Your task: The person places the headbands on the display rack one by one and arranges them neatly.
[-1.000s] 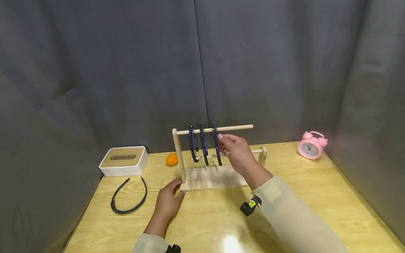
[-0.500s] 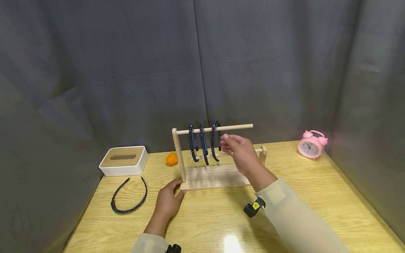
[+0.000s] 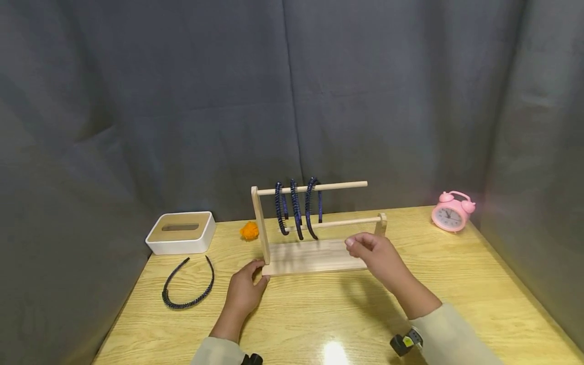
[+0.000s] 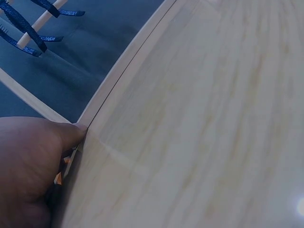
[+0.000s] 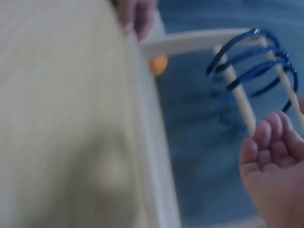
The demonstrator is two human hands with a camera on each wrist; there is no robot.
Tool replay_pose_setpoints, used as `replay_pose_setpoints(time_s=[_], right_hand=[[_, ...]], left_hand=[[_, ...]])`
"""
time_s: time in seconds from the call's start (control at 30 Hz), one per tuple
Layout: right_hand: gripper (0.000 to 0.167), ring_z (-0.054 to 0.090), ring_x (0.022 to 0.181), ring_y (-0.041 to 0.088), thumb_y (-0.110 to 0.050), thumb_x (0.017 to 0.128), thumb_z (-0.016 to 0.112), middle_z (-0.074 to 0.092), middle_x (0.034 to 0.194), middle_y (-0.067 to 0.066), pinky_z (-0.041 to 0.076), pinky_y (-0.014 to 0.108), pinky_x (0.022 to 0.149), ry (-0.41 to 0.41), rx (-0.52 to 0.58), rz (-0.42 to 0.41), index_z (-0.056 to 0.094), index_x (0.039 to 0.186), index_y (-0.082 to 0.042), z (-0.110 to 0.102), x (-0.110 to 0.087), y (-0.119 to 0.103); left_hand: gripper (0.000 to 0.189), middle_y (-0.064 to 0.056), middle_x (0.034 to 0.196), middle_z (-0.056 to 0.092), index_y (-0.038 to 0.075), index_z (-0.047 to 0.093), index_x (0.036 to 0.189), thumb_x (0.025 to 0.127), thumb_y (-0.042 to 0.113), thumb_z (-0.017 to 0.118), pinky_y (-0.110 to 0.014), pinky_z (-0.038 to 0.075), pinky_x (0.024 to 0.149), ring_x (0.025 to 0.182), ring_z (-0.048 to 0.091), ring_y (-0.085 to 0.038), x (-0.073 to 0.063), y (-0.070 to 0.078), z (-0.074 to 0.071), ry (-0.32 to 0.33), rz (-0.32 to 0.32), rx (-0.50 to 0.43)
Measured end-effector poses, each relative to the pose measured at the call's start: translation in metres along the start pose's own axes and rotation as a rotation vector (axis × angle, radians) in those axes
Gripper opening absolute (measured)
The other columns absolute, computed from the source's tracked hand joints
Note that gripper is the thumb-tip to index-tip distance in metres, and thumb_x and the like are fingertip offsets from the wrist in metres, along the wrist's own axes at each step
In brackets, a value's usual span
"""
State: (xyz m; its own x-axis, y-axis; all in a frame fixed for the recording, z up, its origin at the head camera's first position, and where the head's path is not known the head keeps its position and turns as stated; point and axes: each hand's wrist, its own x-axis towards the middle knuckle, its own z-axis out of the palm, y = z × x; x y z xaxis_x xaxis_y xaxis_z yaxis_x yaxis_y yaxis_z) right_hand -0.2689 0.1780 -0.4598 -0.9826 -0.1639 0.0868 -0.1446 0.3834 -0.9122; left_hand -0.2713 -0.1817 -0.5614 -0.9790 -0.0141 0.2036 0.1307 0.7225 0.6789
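Note:
A light wooden rack point(image 3: 315, 257) stands mid-table with an upper rod point(image 3: 344, 185) and a lower rod point(image 3: 351, 222). Three dark blue headbands point(image 3: 295, 208) hang over the upper rod, the rightmost headband point(image 3: 308, 210) turned at an angle. My left hand point(image 3: 242, 291) grips the base's front left corner between thumb and fingers; the left wrist view shows the thumb point(image 4: 71, 135) at the base's edge. Holding nothing, my right hand point(image 3: 383, 261) hovers by the base's right end, fingers loosely bent. Another dark blue headband point(image 3: 187, 305) lies on the table at the left.
A white tissue box point(image 3: 180, 246) with a wood-coloured top stands at the back left. Beside the rack's left post lies an orange fluffy ball point(image 3: 249, 230). A pink alarm clock point(image 3: 451, 213) stands at the back right. Grey curtains point(image 3: 205, 101) enclose the table point(image 3: 310, 319).
My right hand has let go of the rightmost headband and moved right, down and toward me. That headband has turned on the rod. My left hand stays at the base corner.

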Motion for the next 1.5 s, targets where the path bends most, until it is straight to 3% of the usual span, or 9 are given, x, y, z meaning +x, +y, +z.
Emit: replay_pose_setpoints(time_s=[0.17,0.27,0.37,0.47,0.63,0.83,1.1,1.5], right_hand=[[0.04,0.072,0.096,0.023,-0.04,0.103,0.076,0.078,0.107,0.009,0.063,0.047,0.083,-0.009,-0.52,-0.047,0.077,0.118,-0.003,-0.033,-0.018,0.043],[0.056,0.075,0.099,0.036,-0.039,0.1,0.079,0.077,0.11,0.02,0.063,0.058,0.087,0.01,-0.671,-0.019,0.071,0.127,0.009,-0.048,-0.02,0.068],[0.071,0.074,0.113,0.045,-0.037,0.1,0.08,0.075,0.122,0.028,0.061,0.063,0.099,-0.024,-0.628,0.019,0.06,0.141,0.017,-0.055,-0.017,0.087],[0.068,0.074,0.115,0.042,-0.033,0.099,0.082,0.076,0.125,0.026,0.062,0.06,0.101,-0.055,-0.558,0.02,0.06,0.143,0.015,-0.056,-0.012,0.099],[0.056,0.075,0.108,0.033,-0.027,0.095,0.087,0.078,0.117,0.018,0.064,0.055,0.094,-0.046,-0.522,-0.026,0.07,0.135,0.008,-0.051,-0.003,0.106],[0.043,0.075,0.099,0.028,-0.023,0.093,0.088,0.079,0.107,0.012,0.064,0.053,0.088,0.023,-0.564,-0.05,0.077,0.125,0.003,-0.045,0.004,0.111],[0.043,0.077,0.105,0.032,-0.023,0.093,0.089,0.08,0.115,0.016,0.064,0.056,0.093,0.097,-0.55,-0.037,0.079,0.127,0.001,-0.042,0.005,0.115],[0.04,0.076,0.1,0.026,-0.027,0.091,0.091,0.081,0.109,0.01,0.064,0.053,0.091,0.092,-0.529,-0.046,0.082,0.121,-0.003,-0.044,0.008,0.113]], left_hand=[[0.041,-0.017,0.153,0.066,0.009,0.07,0.144,0.104,0.019,0.077,-0.055,0.053,0.119,0.142,0.063,-0.039,0.002,0.001,0.003,-0.017,0.005,0.016],[0.04,-0.016,0.151,0.067,0.01,0.071,0.142,0.104,0.019,0.078,-0.056,0.055,0.117,0.14,0.065,-0.038,0.002,0.0,0.002,-0.008,0.002,0.021],[0.039,-0.016,0.15,0.068,0.01,0.071,0.141,0.103,0.018,0.078,-0.056,0.055,0.116,0.139,0.066,-0.038,0.0,0.0,0.002,-0.005,-0.004,0.017],[0.039,-0.017,0.151,0.067,0.009,0.071,0.142,0.104,0.018,0.077,-0.056,0.054,0.117,0.14,0.065,-0.039,-0.001,-0.001,0.002,-0.012,-0.002,0.015],[0.04,-0.018,0.15,0.068,0.009,0.071,0.141,0.103,0.018,0.078,-0.057,0.054,0.118,0.141,0.064,-0.04,-0.002,-0.001,0.004,-0.002,0.003,0.018],[0.04,-0.019,0.151,0.067,0.009,0.071,0.142,0.103,0.018,0.078,-0.057,0.054,0.118,0.141,0.063,-0.041,0.0,-0.001,0.004,0.003,0.014,0.031],[0.041,-0.017,0.152,0.066,0.01,0.071,0.143,0.104,0.02,0.078,-0.058,0.052,0.119,0.143,0.062,-0.041,0.005,-0.003,0.003,-0.004,0.011,0.026],[0.043,-0.015,0.155,0.065,0.012,0.07,0.145,0.104,0.022,0.077,-0.059,0.051,0.12,0.146,0.06,-0.04,0.003,-0.005,0.001,-0.009,-0.011,0.023]])
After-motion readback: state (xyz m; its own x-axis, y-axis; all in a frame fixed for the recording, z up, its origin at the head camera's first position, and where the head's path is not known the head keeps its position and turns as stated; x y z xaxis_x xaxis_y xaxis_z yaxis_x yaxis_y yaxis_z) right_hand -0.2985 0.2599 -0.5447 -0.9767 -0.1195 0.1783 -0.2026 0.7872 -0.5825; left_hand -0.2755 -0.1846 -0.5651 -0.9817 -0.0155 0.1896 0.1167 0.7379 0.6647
